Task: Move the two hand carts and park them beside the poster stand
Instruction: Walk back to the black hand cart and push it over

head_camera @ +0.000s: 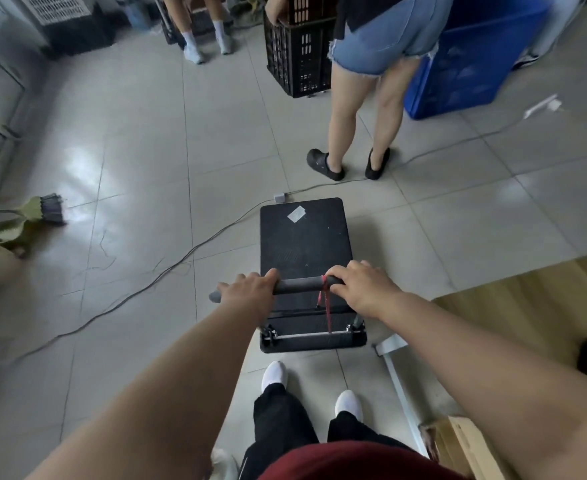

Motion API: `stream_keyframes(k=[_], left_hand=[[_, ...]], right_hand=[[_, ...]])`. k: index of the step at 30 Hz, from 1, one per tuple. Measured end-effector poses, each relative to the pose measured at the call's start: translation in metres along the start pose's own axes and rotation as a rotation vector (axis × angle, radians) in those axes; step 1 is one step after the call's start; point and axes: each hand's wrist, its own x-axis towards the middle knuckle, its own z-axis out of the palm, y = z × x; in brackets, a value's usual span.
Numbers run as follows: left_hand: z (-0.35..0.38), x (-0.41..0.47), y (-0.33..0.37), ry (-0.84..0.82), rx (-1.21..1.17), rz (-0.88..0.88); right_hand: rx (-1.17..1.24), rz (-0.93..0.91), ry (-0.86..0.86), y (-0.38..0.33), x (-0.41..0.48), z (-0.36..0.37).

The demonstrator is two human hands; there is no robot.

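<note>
Both hands on the bar: the left hand (pixel 250 289) and right hand (pixel 361 289) have fingers wrapped tight around the black handle (pixel 299 285) of the hand cart (pixel 304 244). Its flat black deck sits on the tiled floor (pixel 139 161), a grey cable (pixel 181 261) running under its front edge. Just beyond the cart stands a person in denim shorts (pixel 382 39), beside black crates (pixel 299 57).

Grey tiled floor (pixel 139 140), pretty glossy. Sitting on it: 1 black hand cart (pixel 304 237), a long cable (pixel 153 289) snaking across, a black crate (pixel 297 60), a blue bin (pixel 465 74) and a broom (pixel 51 208).
</note>
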Motion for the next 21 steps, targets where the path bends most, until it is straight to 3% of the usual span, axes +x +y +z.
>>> stream_keyframes(k=[21], left_hand=[[-0.051,0.079,-0.069,0.012,0.235,0.363]], right_hand=[[0.15,0.312,-0.009,-0.066,0.041,0.004]])
